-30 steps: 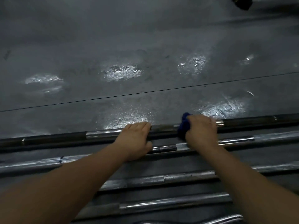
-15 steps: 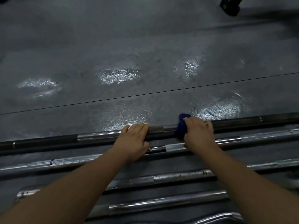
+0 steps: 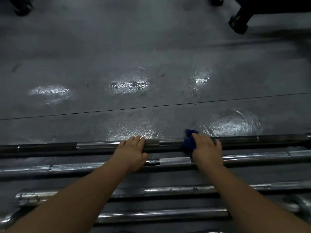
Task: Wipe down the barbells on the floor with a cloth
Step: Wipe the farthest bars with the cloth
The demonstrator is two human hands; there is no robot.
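On a dark grey gym floor (image 3: 151, 47), seen from head height looking down, several metal barbells lie side by side, running from 9 o'clock to 3 o'clock across the lower half of the view. Two bare forearms reach forward from the bottom edge toward the farthest barbell (image 3: 50, 146), a dark bar with a shiny section near its middle.

At the centre, the left hand (image 3: 132, 153) rests palm down on this bar, its fingers laid over the top and the thumb toward the person; the fingers look fairly straight, not closed into a fist. Just to its right, toward 3 o'clock, the right hand (image 3: 207, 151) presses a crumpled dark blue cloth (image 3: 189, 142) against the same bar. The cloth bulges out from under the hand on its left and far sides, and the fingers curl over it, gripping it.

Next nearer, a second barbell (image 3: 175, 160) with a knurled silver grip passes beneath both wrists. Two more bars (image 3: 176, 190) lie closer still, toward 6 o'clock, partly hidden by the forearms.

Beyond the bars, bright patches of reflected light shine on the floor. A thin dark seam (image 3: 67, 114) crosses it. At 1 o'clock, a black equipment foot (image 3: 238, 25) stands on the floor.
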